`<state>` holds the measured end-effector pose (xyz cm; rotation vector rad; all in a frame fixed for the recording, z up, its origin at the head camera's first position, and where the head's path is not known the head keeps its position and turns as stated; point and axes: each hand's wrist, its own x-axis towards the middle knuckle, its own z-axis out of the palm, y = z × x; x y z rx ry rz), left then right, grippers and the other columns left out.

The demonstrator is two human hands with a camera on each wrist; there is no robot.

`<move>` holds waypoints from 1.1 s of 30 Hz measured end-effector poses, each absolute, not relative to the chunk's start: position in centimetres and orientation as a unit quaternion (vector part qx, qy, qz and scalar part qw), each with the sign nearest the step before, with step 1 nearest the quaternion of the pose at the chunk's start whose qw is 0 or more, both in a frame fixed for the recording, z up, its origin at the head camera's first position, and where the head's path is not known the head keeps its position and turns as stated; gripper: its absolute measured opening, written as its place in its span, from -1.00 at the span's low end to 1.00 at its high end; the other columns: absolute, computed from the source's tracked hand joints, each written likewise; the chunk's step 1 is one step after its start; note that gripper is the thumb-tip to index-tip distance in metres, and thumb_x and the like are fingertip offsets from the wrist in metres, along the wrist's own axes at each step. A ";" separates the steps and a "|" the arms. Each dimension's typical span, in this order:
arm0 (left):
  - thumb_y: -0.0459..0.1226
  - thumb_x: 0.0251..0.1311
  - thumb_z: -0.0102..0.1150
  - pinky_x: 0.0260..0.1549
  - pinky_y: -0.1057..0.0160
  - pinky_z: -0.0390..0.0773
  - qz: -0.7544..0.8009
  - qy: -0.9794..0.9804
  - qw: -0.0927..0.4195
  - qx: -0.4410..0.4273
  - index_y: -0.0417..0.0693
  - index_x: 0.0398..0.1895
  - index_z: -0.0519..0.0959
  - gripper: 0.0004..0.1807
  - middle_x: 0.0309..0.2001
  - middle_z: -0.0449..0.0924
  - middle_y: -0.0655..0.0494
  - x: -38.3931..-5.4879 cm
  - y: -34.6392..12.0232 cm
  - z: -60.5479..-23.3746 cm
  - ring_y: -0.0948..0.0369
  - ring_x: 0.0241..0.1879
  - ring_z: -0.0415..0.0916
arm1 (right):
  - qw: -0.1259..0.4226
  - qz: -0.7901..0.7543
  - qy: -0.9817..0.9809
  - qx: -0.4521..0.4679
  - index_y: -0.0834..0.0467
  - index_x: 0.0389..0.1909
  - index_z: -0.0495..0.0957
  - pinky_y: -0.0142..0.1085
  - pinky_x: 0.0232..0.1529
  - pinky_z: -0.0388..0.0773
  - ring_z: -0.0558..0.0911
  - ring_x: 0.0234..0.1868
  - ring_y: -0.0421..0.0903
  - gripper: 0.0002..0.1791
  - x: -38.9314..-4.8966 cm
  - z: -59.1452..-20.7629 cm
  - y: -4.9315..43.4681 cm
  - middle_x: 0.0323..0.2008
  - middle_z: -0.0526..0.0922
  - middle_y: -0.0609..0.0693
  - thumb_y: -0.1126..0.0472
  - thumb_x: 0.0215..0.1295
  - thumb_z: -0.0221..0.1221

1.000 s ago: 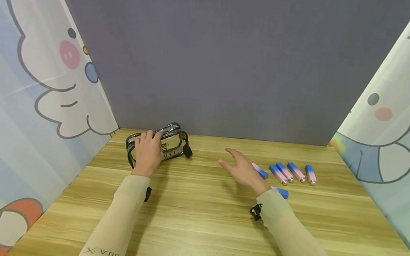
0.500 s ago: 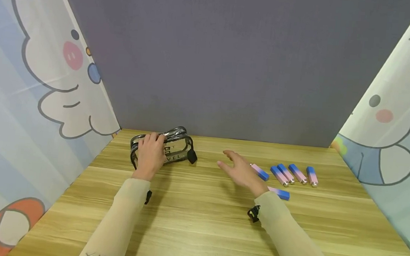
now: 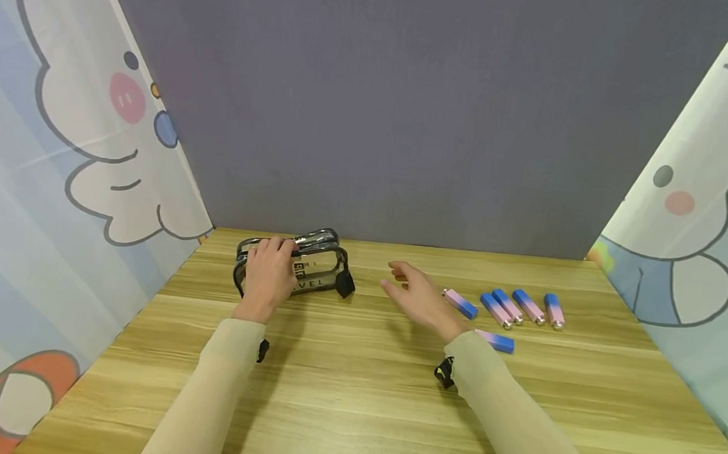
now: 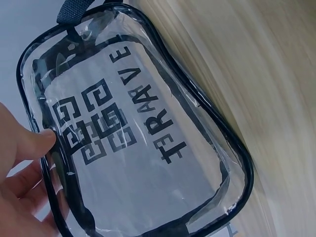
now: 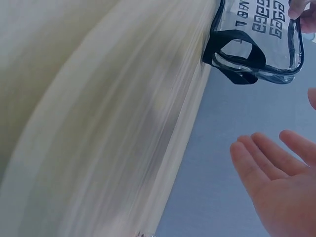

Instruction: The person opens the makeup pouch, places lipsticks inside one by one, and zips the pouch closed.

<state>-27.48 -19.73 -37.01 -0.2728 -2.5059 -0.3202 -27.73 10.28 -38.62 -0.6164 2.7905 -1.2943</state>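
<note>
- Head view. My left hand (image 3: 267, 274) grips the clear pouch (image 3: 318, 273) at its upper edge, fingers bent over the rim; the pouch is on the wooden table (image 3: 349, 411), before the grey wall (image 3: 373, 106). My right hand (image 3: 419, 301) is apart from the pouch, to its right, fingers relaxed, holding nothing. Six pink-and-blue sticks (image 3: 528, 307) lie farther right of the pouch, past my right hand.
- Head view, compared with one second earlier. The pouch, with my left hand, has shifted slightly rightward and shows more of its printed face. My right hand is a little nearer the pouch, and more of the closest stick is exposed.
- Left wrist view. My thumb (image 4: 42, 142) presses the black piping (image 4: 234, 134) on the pouch's near side, with my other fingers (image 4: 32, 185) behind that edge. The key-pattern emblem (image 4: 101, 118) on the pouch is just beside my thumb tip; its lettering (image 4: 148, 106) lies farther across.
- Right wrist view. My right fingers are extended, clear of the pouch; the dark strap (image 5: 232, 35) loops from the pouch's end nearest them.
</note>
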 end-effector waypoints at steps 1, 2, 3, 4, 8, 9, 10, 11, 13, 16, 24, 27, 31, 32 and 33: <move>-0.50 0.22 0.19 0.13 -0.22 0.38 -0.120 -0.942 0.296 -0.104 -0.21 -0.05 0.61 -0.76 -0.02 0.59 -0.20 -27.5 -19.7 -37.1 -0.18 0.06 0.46 | 0.002 -0.419 0.887 -0.194 0.15 0.49 0.28 0.01 0.33 0.39 0.45 0.36 0.15 -0.36 -27.8 -38.7 10.2 0.37 0.43 0.19 -0.06 0.53 0.09; -0.50 0.23 0.20 0.13 -0.22 0.38 -0.119 -0.942 0.296 -0.106 -0.20 -0.05 0.61 -0.76 -0.02 0.59 -0.19 -27.5 -19.7 -37.1 -0.17 0.05 0.46 | 0.003 -0.425 0.884 -0.193 0.13 0.49 0.28 0.01 0.32 0.41 0.47 0.34 0.14 -0.36 -27.8 -38.7 10.2 0.36 0.44 0.18 -0.07 0.53 0.08; -0.49 0.23 0.21 0.13 -0.22 0.38 -0.118 -0.942 0.295 -0.107 -0.20 -0.05 0.61 -0.77 -0.02 0.59 -0.19 -27.4 -19.6 -37.1 -0.17 0.05 0.46 | 0.002 -0.430 0.882 -0.191 0.13 0.48 0.29 0.00 0.31 0.42 0.48 0.33 0.13 -0.37 -27.8 -38.8 10.1 0.35 0.46 0.17 -0.07 0.53 0.08; -0.49 0.23 0.21 0.14 -0.23 0.38 -0.117 -0.943 0.293 -0.108 -0.20 -0.05 0.61 -0.76 -0.02 0.59 -0.18 -27.4 -19.6 -37.1 -0.17 0.05 0.46 | 0.001 -0.435 0.881 -0.189 0.13 0.48 0.30 0.01 0.30 0.43 0.49 0.32 0.13 -0.37 -27.8 -38.8 10.1 0.34 0.47 0.16 -0.07 0.53 0.08; -0.48 0.23 0.22 0.19 -0.26 0.35 -0.113 -0.943 0.291 -0.115 -0.19 -0.04 0.61 -0.76 -0.01 0.59 -0.18 -27.1 -19.5 -37.1 -0.17 0.06 0.46 | -0.005 -0.445 0.877 -0.184 0.12 0.46 0.33 0.05 0.27 0.44 0.51 0.29 0.13 -0.38 -27.7 -38.8 10.0 0.30 0.51 0.14 -0.10 0.53 0.08; -0.48 0.22 0.22 0.20 -0.26 0.34 -0.113 -0.943 0.291 -0.118 -0.19 -0.04 0.61 -0.76 -0.02 0.59 -0.18 -27.0 -19.4 -37.1 -0.17 0.07 0.46 | -0.008 -0.447 0.876 -0.183 0.13 0.46 0.34 0.05 0.27 0.44 0.51 0.29 0.13 -0.38 -27.7 -38.9 10.0 0.29 0.52 0.14 -0.11 0.53 0.08; -0.48 0.23 0.22 0.20 -0.27 0.34 -0.112 -0.942 0.292 -0.120 -0.20 -0.04 0.61 -0.76 -0.02 0.59 -0.17 -27.0 -19.4 -37.1 -0.18 0.06 0.46 | -0.010 -0.449 0.875 -0.182 0.13 0.45 0.35 0.06 0.27 0.44 0.52 0.29 0.13 -0.37 -27.7 -38.9 10.0 0.28 0.53 0.14 -0.12 0.53 0.08; -0.48 0.23 0.23 0.19 -0.26 0.35 -0.111 -0.941 0.294 -0.123 -0.20 -0.05 0.61 -0.77 -0.03 0.59 -0.17 -27.0 -19.4 -37.1 -0.17 0.06 0.47 | -0.013 -0.451 0.874 -0.180 0.14 0.44 0.36 0.06 0.26 0.45 0.52 0.28 0.13 -0.37 -27.8 -38.9 9.9 0.27 0.54 0.14 -0.12 0.52 0.09; -0.49 0.22 0.23 0.18 -0.25 0.37 -0.109 -0.939 0.299 -0.129 -0.20 -0.07 0.62 -0.77 -0.04 0.60 -0.17 -26.9 -19.4 -37.0 -0.17 0.04 0.48 | -0.015 -0.458 0.871 -0.176 0.15 0.43 0.38 0.06 0.25 0.45 0.53 0.27 0.12 -0.39 -27.8 -38.8 9.9 0.25 0.55 0.14 -0.10 0.52 0.10; -0.51 0.19 0.25 0.09 -0.21 0.41 -0.103 -0.937 0.305 -0.140 -0.20 -0.09 0.62 -0.77 -0.07 0.60 -0.15 -26.8 -19.4 -37.1 -0.16 0.00 0.49 | -0.019 -0.469 0.867 -0.168 0.16 0.40 0.41 0.04 0.24 0.47 0.55 0.24 0.11 -0.42 -27.8 -38.8 9.8 0.22 0.58 0.14 -0.07 0.52 0.11; -0.53 0.15 0.27 0.04 -0.17 0.45 -0.094 -0.929 0.317 -0.166 -0.20 -0.11 0.62 -0.76 -0.13 0.61 -0.14 -26.5 -18.9 -37.3 -0.14 -0.06 0.51 | -0.033 -0.483 0.861 -0.155 0.20 0.32 0.50 0.03 0.19 0.50 0.59 0.18 0.10 -0.51 -27.7 -39.1 9.6 0.15 0.63 0.13 0.03 0.50 0.15; -0.53 0.13 0.29 0.03 -0.15 0.46 -0.091 -0.926 0.322 -0.174 -0.21 -0.11 0.62 -0.75 -0.14 0.60 -0.13 -26.3 -18.8 -37.3 -0.13 -0.06 0.51 | -0.034 -0.490 0.857 -0.156 0.21 0.30 0.52 0.02 0.19 0.51 0.59 0.18 0.10 -0.53 -27.8 -39.2 9.4 0.15 0.63 0.13 0.05 0.50 0.15; -0.54 0.10 0.29 0.03 -0.14 0.46 -0.091 -0.923 0.325 -0.182 -0.21 -0.10 0.62 -0.72 -0.15 0.59 -0.12 -26.1 -18.6 -37.5 -0.12 -0.05 0.50 | -0.035 -0.504 0.849 -0.153 0.25 0.26 0.54 0.02 0.19 0.50 0.60 0.16 0.11 -0.55 -27.9 -39.2 9.2 0.12 0.64 0.13 0.08 0.49 0.16; -0.54 0.10 0.29 0.04 -0.13 0.46 -0.090 -0.923 0.326 -0.184 -0.21 -0.10 0.62 -0.72 -0.15 0.59 -0.12 -26.1 -18.6 -37.5 -0.12 -0.05 0.50 | -0.036 -0.507 0.848 -0.151 0.25 0.25 0.54 0.02 0.19 0.51 0.60 0.15 0.11 -0.56 -28.0 -39.2 9.1 0.11 0.65 0.14 0.09 0.48 0.17; -0.55 0.09 0.28 0.03 -0.13 0.46 -0.091 -0.922 0.328 -0.186 -0.21 -0.10 0.62 -0.71 -0.15 0.59 -0.11 -26.0 -18.5 -37.5 -0.11 -0.06 0.50 | -0.037 -0.508 0.847 -0.150 0.26 0.24 0.55 0.01 0.18 0.51 0.60 0.15 0.10 -0.57 -28.0 -39.2 9.1 0.10 0.65 0.13 0.10 0.48 0.17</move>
